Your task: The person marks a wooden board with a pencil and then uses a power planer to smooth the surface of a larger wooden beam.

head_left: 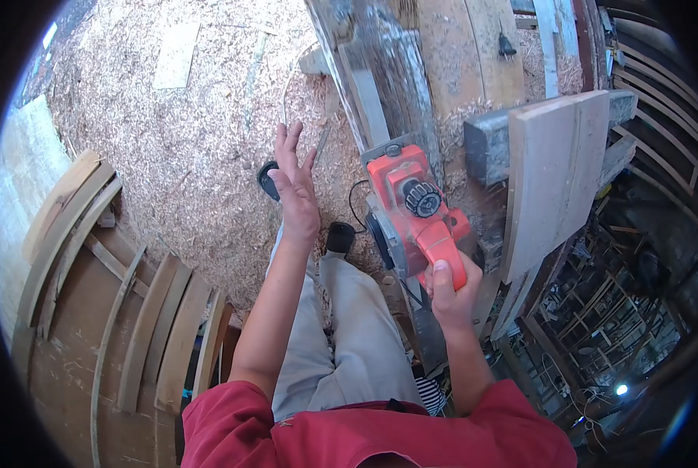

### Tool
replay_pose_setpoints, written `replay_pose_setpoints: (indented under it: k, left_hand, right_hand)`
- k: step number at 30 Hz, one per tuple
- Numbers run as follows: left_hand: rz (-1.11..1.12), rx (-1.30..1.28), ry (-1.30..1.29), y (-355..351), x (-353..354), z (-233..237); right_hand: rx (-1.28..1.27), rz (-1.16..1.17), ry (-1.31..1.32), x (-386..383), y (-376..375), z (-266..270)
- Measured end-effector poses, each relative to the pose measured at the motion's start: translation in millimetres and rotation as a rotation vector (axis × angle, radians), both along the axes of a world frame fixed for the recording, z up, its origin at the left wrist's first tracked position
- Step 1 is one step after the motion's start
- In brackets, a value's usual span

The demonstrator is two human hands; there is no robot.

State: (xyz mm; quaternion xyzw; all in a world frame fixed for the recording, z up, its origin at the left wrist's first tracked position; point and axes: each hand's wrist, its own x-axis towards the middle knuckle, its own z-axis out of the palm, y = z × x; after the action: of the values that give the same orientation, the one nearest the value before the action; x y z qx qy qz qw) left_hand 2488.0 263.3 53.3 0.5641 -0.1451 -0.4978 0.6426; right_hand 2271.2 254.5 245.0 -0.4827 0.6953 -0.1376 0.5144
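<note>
An orange-red electric hand planer (411, 191) with a black ribbed front knob sits over a narrow wooden piece at the edge of the workbench. Wrapped round its rear handle is my right hand (452, 288). My left hand (296, 187) is raised to the left of the planer, apart from it, with fingers stretched out and nothing in them. A dark power cord (354, 204) loops beside the tool. The planer's sole and whatever touches it are hidden from above.
Wood shavings (185, 148) cover the floor. A pale thick board (555, 171) rests across a wooden beam (487, 148) on the right. Curved wooden pieces (150, 327) stand at lower left. A black plug (506, 45) lies on the far planks (454, 54).
</note>
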Motion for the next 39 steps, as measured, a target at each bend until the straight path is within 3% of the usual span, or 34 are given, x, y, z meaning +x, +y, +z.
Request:
replay_pose_setpoints:
  k: [6, 17, 39]
  left_hand:
    - [-0.001, 0.001, 0.020, -19, 35, -7]
    - [-0.042, 0.121, 0.059, 16, 56, -8]
    - [0.010, 0.100, 0.080, -28, 66, 4]
  right_hand:
    - [-0.030, 0.005, 0.034, 37, -31, -1]
    - [-0.070, 0.044, 0.006, 73, -70, -3]
    - [-0.024, 0.001, -0.045, 123, -124, 0]
